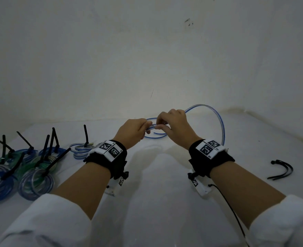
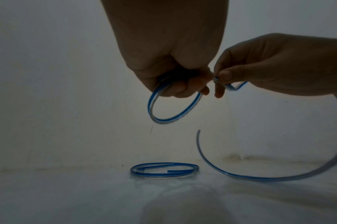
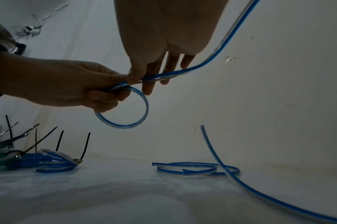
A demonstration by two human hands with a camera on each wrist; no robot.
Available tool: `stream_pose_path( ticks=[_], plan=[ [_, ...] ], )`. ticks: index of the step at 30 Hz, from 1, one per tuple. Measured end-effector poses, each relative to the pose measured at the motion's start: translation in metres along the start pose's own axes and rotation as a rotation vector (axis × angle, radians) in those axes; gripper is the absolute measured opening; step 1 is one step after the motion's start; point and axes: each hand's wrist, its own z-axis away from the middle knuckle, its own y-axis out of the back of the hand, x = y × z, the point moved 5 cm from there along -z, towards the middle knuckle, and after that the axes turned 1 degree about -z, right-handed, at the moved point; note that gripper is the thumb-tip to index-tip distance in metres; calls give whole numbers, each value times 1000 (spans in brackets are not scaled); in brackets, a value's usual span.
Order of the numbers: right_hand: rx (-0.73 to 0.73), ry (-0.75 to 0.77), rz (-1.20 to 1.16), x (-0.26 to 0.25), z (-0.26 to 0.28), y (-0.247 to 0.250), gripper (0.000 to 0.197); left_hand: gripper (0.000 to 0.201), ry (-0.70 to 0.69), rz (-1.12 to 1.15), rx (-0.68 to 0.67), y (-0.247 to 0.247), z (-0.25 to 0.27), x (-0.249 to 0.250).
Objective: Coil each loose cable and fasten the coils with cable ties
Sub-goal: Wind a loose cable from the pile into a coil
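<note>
From the head camera, we have both hands raised together over the white desk (image 1: pixel 156 202). Our left hand (image 1: pixel 132 131) curls round a small loop of the blue cable (image 1: pixel 220 122), our right hand (image 1: pixel 175 127) pinches the strand just beside it, and the rest arcs away to the right of our right hand. Finished coils (image 1: pixel 34 168) sit well to the left of our left hand; two spare cable ties (image 1: pixel 282 169) lie to the right of our right wrist.

Left wrist view: the loop (image 2: pixel 173 106) hangs below our left fingers, and another loose cable (image 2: pixel 164 169) lies on the desk beneath.

Right wrist view: the strand (image 3: pixel 202 66) runs under our right fingers (image 3: pixel 148 84) and sweeps down to the desk. It looks light, smooth and springy, so we judge it wants to unwind. Best to hold it where the turns cross.
</note>
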Motion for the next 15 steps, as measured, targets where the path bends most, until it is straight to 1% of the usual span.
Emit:
stream_pose_path(
  ticks=[2,4,6,9,11,13,15],
  plan=[
    [-34,-67,-128,3,1,-3,9,40,42,160,-6,-2,-1,-5],
    [-57,-107,-187,4,2,-5,7,36,106,381,-25,-4,0,-7],
    [-65,-149,-246,7,2,-7,7,30,138,496,-74,-5,2,-5],
    [-85,-237,-352,10,4,-8,8,26,100,492,-115,-4,3,-1],
    [-91,-278,-432,10,6,-8,3,27,84,452,-114,-2,3,0],
    [-76,-275,-479,8,8,-8,10,30,77,398,-85,-1,2,-2],
    [-75,-258,-486,9,9,-9,16,34,101,393,-28,2,1,-6]
  ],
)
